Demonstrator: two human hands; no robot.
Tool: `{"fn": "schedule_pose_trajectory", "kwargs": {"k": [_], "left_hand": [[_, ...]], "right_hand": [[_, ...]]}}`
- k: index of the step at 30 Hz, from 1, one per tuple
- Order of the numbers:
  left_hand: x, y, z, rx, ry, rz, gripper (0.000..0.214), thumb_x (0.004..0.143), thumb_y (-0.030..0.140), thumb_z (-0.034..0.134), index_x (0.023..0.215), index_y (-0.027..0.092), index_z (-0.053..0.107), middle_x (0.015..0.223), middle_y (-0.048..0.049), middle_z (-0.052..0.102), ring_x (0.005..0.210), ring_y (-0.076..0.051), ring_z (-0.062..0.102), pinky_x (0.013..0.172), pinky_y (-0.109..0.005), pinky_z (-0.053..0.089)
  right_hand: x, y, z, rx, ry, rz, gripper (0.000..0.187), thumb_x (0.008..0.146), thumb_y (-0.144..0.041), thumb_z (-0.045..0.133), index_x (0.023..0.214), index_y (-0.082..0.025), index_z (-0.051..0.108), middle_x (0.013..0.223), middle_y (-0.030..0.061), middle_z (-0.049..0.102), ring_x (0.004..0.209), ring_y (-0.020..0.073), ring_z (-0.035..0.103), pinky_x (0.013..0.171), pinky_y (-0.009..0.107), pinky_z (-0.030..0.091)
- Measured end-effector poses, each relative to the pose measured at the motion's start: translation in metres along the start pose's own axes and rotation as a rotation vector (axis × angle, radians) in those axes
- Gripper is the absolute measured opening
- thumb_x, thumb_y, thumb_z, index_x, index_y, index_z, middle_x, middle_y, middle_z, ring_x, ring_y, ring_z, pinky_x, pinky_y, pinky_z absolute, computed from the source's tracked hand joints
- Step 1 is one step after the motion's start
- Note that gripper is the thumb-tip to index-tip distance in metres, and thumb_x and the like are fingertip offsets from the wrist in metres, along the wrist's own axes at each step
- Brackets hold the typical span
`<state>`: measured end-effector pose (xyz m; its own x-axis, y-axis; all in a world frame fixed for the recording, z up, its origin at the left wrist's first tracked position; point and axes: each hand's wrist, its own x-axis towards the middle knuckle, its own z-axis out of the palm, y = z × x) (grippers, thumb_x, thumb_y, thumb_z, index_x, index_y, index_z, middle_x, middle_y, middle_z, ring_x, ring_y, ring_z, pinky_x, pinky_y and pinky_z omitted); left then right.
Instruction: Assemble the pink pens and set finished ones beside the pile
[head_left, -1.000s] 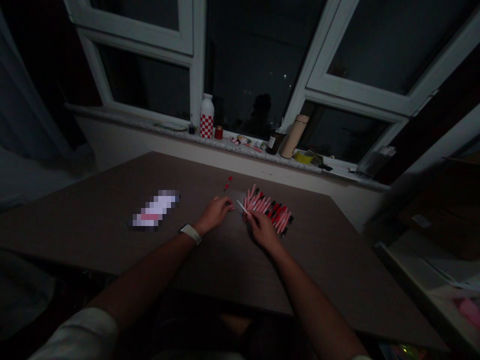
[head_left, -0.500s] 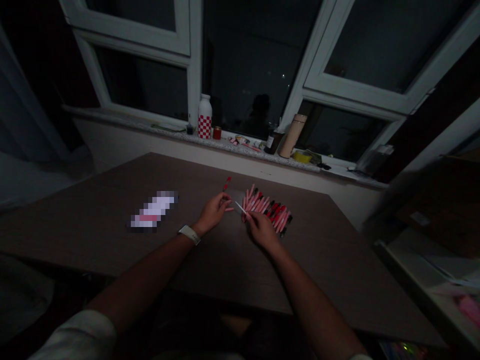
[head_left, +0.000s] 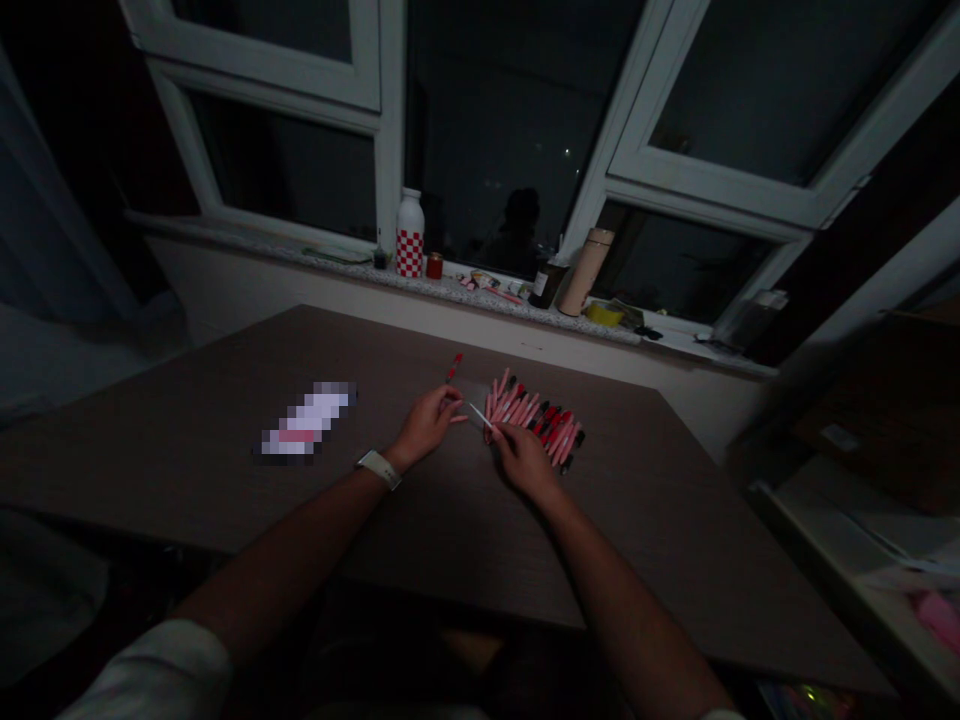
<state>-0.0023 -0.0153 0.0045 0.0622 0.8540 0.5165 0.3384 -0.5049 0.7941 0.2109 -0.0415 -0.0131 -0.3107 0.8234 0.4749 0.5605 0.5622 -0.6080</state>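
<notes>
On the dark brown table [head_left: 225,420] lies a row of several pink and red pens [head_left: 536,415]. My right hand [head_left: 523,457] rests at the row's near left end, fingers pinched on a thin white stick [head_left: 481,415] that points toward my left hand. My left hand [head_left: 429,424], with a watch [head_left: 379,467] on its wrist, is curled closed a little to the left; a small pinkish piece shows at its fingertips, too dim to name. One lone red pen [head_left: 454,366] lies further back on the table.
A blurred white and pink packet [head_left: 307,420] lies on the table's left. The windowsill behind carries a red-checked white bottle [head_left: 410,233], a small red jar [head_left: 434,265], a tan cylinder [head_left: 587,271] and clutter. Shelving stands at the right [head_left: 862,520].
My left hand has shifted slightly up and right toward the white stick. Otherwise both hands stay in place by the pens.
</notes>
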Motion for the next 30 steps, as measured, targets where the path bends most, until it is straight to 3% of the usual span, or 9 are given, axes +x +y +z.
{"fn": "schedule_pose_trajectory", "kwargs": {"k": [7,21,30], "left_hand": [[0.0,-0.007,0.003,-0.101,-0.044,-0.003,0.016,0.092,0.032,0.055,0.096,0.017,0.06,0.089,-0.0026,0.06,0.073,-0.014,0.059,0.074,-0.036,0.064],[-0.001,-0.005,-0.001,-0.001,-0.101,0.115,0.021,0.098,0.031,0.044,0.097,0.018,0.06,0.102,-0.006,0.058,0.09,-0.018,0.063,0.075,-0.033,0.062],[0.001,-0.004,-0.004,0.244,-0.124,0.202,0.015,0.095,0.029,0.053,0.098,0.02,0.064,0.098,-0.0057,0.065,0.095,-0.021,0.062,0.086,-0.034,0.05]], "right_hand": [[-0.001,-0.004,-0.002,-0.012,-0.01,-0.007,0.03,0.1,-0.034,0.045,0.101,-0.02,0.072,0.1,0.008,0.075,0.093,0.0227,0.068,0.086,0.032,0.048],[-0.001,0.0,-0.001,-0.076,-0.002,-0.034,0.03,0.1,-0.032,0.046,0.102,-0.021,0.073,0.097,0.0078,0.074,0.092,0.022,0.066,0.087,0.032,0.047],[-0.003,0.0,0.001,-0.126,0.008,-0.035,0.03,0.1,-0.034,0.047,0.108,-0.021,0.073,0.097,0.0087,0.073,0.092,0.0219,0.065,0.088,0.032,0.047]]}}
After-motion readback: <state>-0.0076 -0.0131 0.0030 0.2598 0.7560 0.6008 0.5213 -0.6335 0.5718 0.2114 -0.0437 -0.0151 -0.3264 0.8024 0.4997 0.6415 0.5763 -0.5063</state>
